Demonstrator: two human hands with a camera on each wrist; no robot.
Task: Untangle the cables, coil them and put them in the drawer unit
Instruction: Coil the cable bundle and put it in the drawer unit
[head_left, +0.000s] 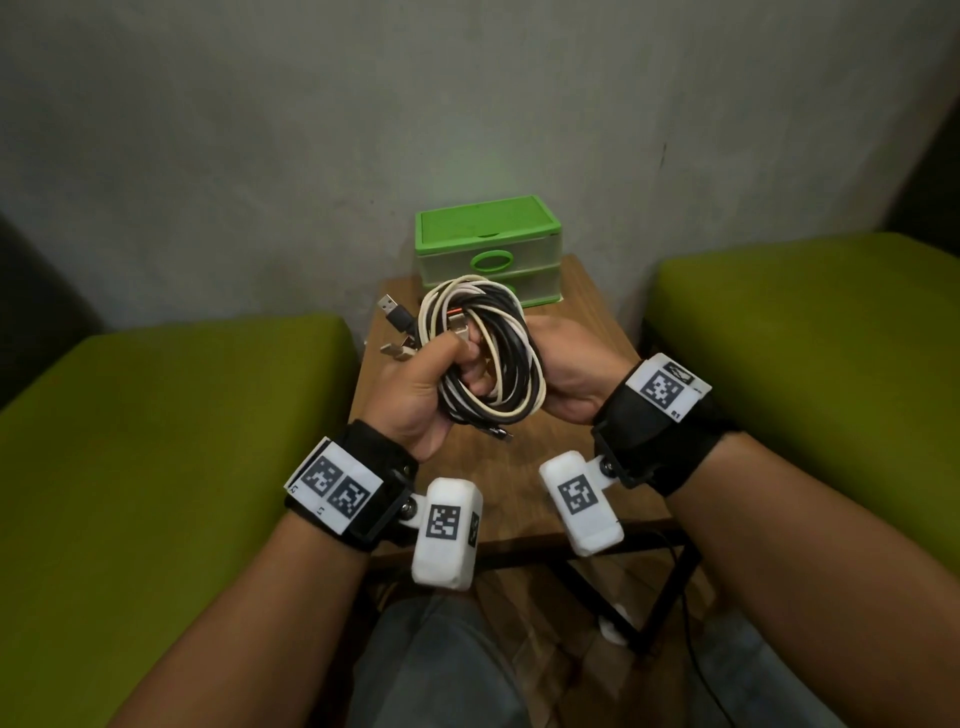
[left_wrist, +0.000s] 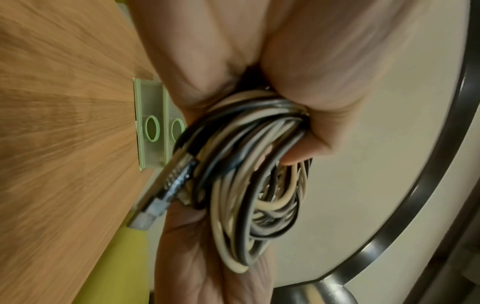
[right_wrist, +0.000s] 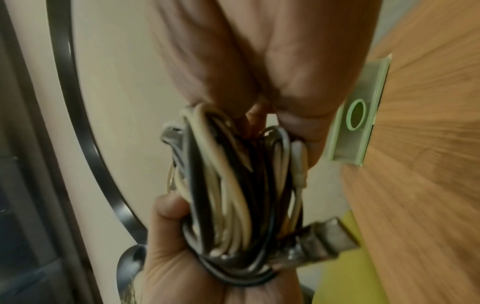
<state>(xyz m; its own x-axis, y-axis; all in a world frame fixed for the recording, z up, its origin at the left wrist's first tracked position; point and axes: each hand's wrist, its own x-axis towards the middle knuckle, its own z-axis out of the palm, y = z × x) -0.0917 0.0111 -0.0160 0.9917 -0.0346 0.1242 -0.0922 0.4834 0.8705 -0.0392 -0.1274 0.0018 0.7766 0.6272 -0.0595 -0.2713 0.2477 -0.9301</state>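
Note:
A coil of black and white cables (head_left: 493, 358) hangs in the air over the small wooden table (head_left: 582, 317), with both hands on it. My left hand (head_left: 441, 369) grips its left side, fingers curled through the loops. On the coil's right side my right hand (head_left: 561, 364) holds it in curled fingers. Two USB plugs (head_left: 395, 317) stick out to the upper left. The left wrist view shows the bundle (left_wrist: 249, 168) and a metal plug (left_wrist: 161, 195); the right wrist view shows the same coil (right_wrist: 228, 195). The green drawer unit (head_left: 488, 244) stands behind, both drawers pushed in.
Green cushioned seats (head_left: 156, 426) (head_left: 810, 332) flank the table on the left and right. A grey wall stands close behind the drawer unit. Below the table are its black metal frame (head_left: 665, 571), a thin black cord on the floor (head_left: 691, 649) and my knees.

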